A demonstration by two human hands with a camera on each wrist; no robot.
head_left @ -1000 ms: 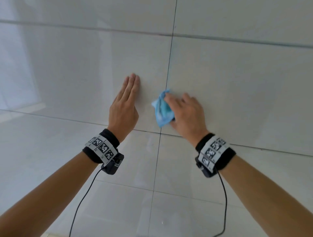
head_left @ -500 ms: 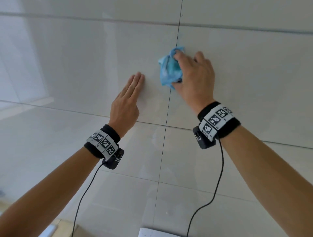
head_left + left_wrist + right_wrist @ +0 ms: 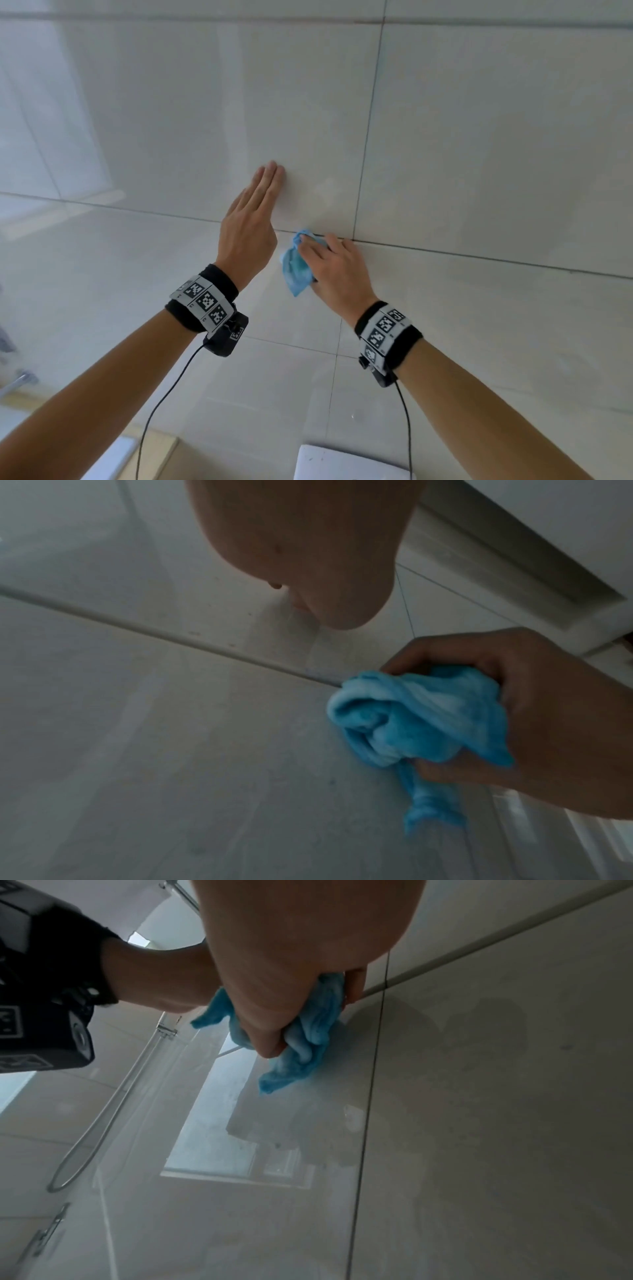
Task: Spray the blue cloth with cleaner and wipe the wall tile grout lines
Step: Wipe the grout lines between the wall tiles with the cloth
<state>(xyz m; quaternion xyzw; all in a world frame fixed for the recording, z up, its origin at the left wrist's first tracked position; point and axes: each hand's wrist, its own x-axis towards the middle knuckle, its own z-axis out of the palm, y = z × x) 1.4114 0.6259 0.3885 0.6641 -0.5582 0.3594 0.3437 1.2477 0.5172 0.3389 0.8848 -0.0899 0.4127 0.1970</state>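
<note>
no readable text, only black-and-white square code markers on the wristbands [image 3: 205,301], nothing legible

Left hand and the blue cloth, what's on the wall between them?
Only bare tile, crossed by the horizontal grout line, separates the left hand from the blue cloth, seen in the head view.

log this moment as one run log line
phase: wiping grout | right hand: grips blue cloth on horizontal grout line | left hand: flat against wall tile
</note>
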